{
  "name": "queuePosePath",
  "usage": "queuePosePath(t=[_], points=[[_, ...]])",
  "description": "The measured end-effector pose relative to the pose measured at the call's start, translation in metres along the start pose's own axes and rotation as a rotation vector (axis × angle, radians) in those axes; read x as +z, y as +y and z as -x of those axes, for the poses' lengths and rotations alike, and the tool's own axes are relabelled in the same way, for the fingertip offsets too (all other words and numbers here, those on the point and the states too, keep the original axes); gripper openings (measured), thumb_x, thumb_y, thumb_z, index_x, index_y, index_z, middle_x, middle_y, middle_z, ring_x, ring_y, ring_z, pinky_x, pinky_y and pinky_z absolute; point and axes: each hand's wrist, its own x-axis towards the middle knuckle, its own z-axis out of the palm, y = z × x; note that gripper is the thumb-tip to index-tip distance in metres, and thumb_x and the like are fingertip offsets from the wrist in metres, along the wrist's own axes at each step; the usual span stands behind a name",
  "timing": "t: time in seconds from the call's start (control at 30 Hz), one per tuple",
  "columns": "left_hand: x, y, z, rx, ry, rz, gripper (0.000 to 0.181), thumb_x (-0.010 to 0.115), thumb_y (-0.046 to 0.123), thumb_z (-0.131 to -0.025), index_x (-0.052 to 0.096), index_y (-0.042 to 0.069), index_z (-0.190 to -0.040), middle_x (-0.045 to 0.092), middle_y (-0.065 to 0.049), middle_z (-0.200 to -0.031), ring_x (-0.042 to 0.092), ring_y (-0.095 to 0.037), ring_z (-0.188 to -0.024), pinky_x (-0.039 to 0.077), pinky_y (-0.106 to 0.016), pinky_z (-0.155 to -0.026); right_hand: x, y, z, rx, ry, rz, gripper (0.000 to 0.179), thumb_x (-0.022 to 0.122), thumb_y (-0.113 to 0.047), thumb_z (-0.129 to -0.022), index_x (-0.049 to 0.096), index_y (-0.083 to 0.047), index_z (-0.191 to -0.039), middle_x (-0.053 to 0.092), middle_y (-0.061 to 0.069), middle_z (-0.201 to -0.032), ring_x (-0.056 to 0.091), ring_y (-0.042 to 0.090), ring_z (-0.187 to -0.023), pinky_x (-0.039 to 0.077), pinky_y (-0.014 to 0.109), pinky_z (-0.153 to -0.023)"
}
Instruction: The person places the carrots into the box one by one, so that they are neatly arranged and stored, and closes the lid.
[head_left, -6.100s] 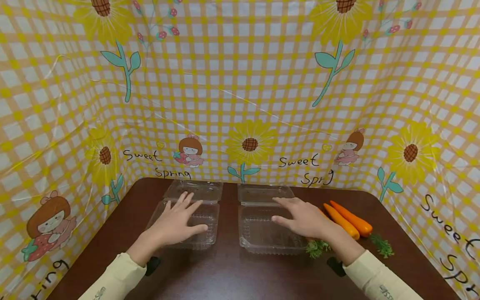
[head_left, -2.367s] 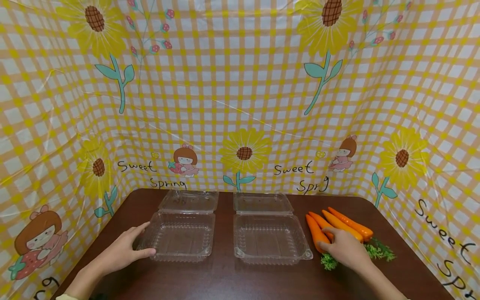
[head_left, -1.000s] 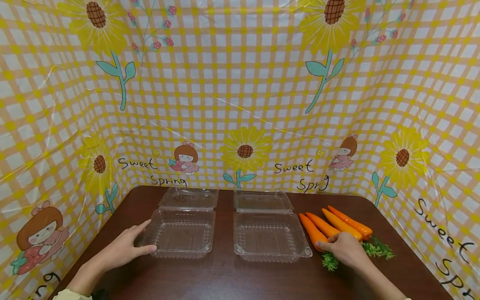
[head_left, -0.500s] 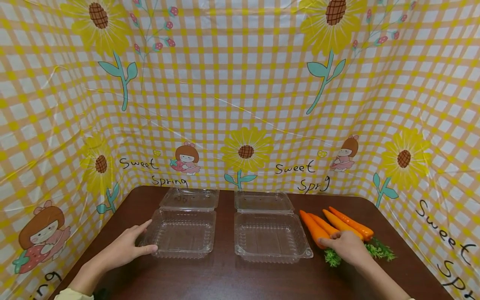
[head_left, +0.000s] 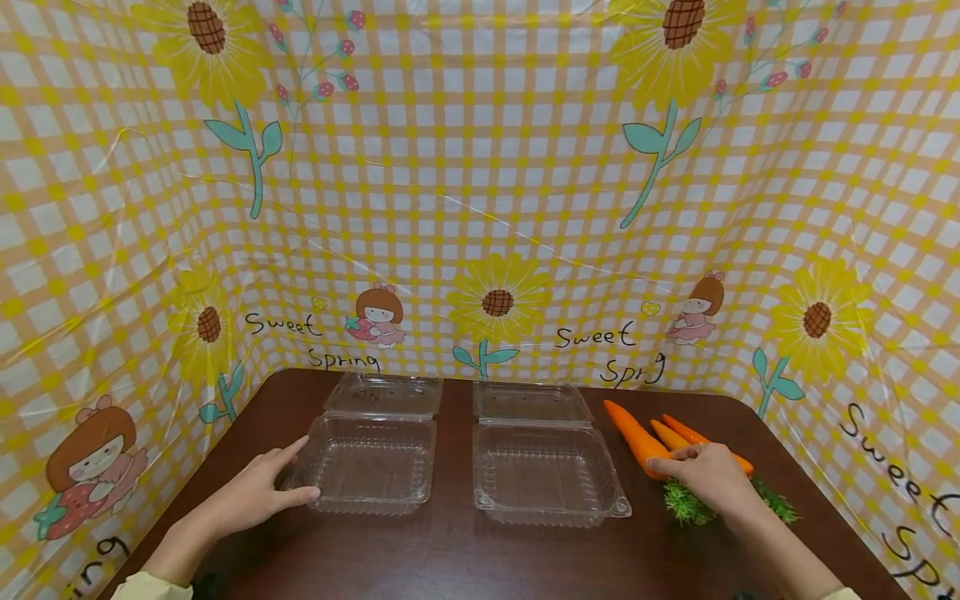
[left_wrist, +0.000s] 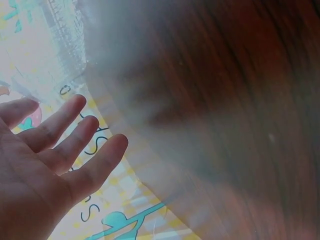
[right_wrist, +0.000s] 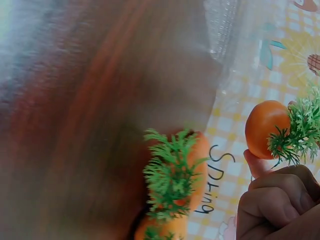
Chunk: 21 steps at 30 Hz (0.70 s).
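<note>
The carrot (head_left: 628, 429) is on the right side of the table (head_left: 480, 562), just beside the right container (head_left: 551, 475), its thin tip pointing to the far left. The right hand (head_left: 712, 479) pinches it at the thick, leafy end. Because the grip is at one end only, I think the tip could dip or swing, and it could strike the container's rim if it is carried low. The green leaves (head_left: 686, 504) could also catch the other carrots (head_left: 742, 463), lying close on the right, and make one roll.

The left hand (head_left: 255, 492) is spread wide at the left side of the left container (head_left: 367, 462); whether it touches, I cannot tell. Both containers look light, so a small bump may push them.

The lids (head_left: 532, 400) lie near the far table edge, before the checked cloth (head_left: 450, 167), so there is little room there. Between the containers runs only a narrow strip; the near side gives the widest room.
</note>
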Motion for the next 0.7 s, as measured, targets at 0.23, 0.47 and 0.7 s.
queuePosePath(t=[0.23,0.47,0.7], points=[[0.0,0.0,0.0,-0.011,-0.009,0.01,0.094,0.069,0.053,-0.091,0.026,0.007,-0.16,0.05,-0.026,-0.142,0.041,-0.054,-0.134,0.041,-0.069,-0.096,-0.006,-0.01,-0.002,-0.028,0.025,-0.01,0.079,0.076,-0.057,-0.084,0.064,0.011,-0.122,0.058,0.034,-0.128,0.059,0.039,-0.107,0.05,0.037,-0.074],[-0.001,0.001,0.001,-0.021,-0.013,0.007,0.094,0.07,0.053,-0.091,0.026,0.007,-0.16,0.051,-0.026,-0.142,0.041,-0.054,-0.134,0.041,-0.068,-0.096,-0.01,-0.028,-0.004,-0.052,0.007,0.017,0.082,0.074,-0.059,-0.085,0.062,0.009,-0.128,0.048,0.037,-0.141,0.052,0.049,-0.119,0.051,0.045,-0.082],[-0.001,0.002,0.0,-0.02,-0.012,0.007,0.094,0.07,0.053,-0.09,0.026,0.007,-0.16,0.051,-0.026,-0.141,0.041,-0.054,-0.134,0.04,-0.069,-0.097,-0.008,-0.045,-0.006,-0.095,-0.012,0.007,0.073,0.074,-0.057,-0.085,0.067,0.004,-0.125,0.053,0.03,-0.14,0.054,0.044,-0.119,0.048,0.049,-0.086]])
